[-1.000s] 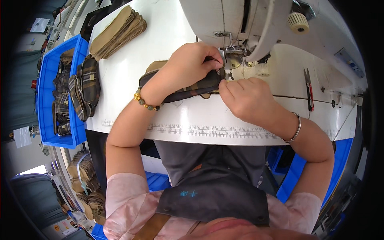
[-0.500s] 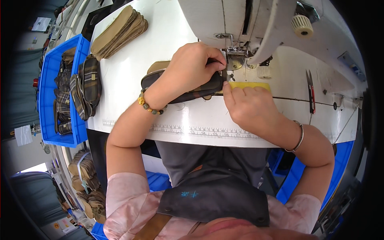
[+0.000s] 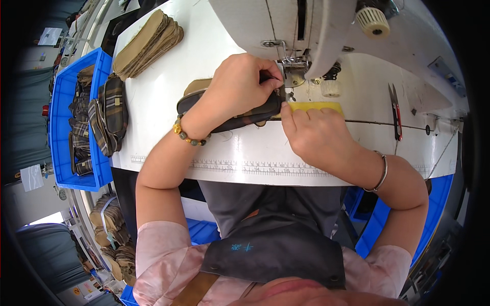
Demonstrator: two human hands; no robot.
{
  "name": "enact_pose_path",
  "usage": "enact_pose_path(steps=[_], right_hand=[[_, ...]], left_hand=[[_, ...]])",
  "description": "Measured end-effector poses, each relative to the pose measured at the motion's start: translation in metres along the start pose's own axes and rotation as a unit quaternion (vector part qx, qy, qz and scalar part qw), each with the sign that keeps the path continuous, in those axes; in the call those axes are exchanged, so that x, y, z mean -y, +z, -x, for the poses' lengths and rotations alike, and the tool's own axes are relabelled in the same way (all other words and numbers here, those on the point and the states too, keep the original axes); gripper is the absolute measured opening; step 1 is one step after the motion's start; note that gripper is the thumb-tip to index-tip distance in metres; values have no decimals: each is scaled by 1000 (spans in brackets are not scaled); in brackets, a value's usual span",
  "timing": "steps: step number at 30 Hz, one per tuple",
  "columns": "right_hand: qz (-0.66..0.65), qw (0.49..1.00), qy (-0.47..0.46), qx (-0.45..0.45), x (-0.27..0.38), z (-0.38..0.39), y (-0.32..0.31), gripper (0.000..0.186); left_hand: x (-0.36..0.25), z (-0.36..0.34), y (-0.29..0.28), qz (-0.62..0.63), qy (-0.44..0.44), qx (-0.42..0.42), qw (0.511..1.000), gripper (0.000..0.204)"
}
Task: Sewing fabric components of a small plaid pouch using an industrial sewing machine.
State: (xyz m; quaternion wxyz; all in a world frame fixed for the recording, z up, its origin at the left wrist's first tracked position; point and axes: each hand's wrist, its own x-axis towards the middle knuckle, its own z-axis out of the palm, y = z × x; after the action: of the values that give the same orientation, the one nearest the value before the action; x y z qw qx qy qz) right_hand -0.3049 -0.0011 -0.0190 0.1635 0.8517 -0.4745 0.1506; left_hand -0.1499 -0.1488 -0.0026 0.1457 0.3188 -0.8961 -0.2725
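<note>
A dark plaid fabric pouch (image 3: 266, 108) with a tan lining lies on the machine bed, its right end beside the presser foot (image 3: 296, 62) of a white sewing machine (image 3: 265, 30). My left hand (image 3: 240, 86) reaches over the pouch, thumb and fingers pinched on its edge just left of the foot. My right hand (image 3: 321, 130) is closed at the pouch's right corner, index finger against it and the other fingers curled over a yellow strip (image 3: 326, 106). The right thumb is hidden, and so is most of the pouch under my left hand and wrist.
Red-handled thread snips (image 3: 395, 112) lie on the right of the table. Tan fabric pieces (image 3: 148, 45) are stacked at the far left. Plaid pouches (image 3: 109, 115) lean by a blue crate (image 3: 60, 117) holding more. A printed ruler (image 3: 245, 167) runs along the front edge.
The machine and table have shifted slightly left in view. Both hands keep nearly the same hold at the pouch's right end.
</note>
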Motion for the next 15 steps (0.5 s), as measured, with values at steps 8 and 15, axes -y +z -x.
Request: enact_pose_path(steps=[8,15], right_hand=[[-23,999,3,24,-2,-2,-5,33],[-27,999,6,21,-4,-1,0,36]], left_hand=[[-5,-1,-4,-18,-43,22,999,13],[-5,-2,-4,-12,-60,50,997,17]])
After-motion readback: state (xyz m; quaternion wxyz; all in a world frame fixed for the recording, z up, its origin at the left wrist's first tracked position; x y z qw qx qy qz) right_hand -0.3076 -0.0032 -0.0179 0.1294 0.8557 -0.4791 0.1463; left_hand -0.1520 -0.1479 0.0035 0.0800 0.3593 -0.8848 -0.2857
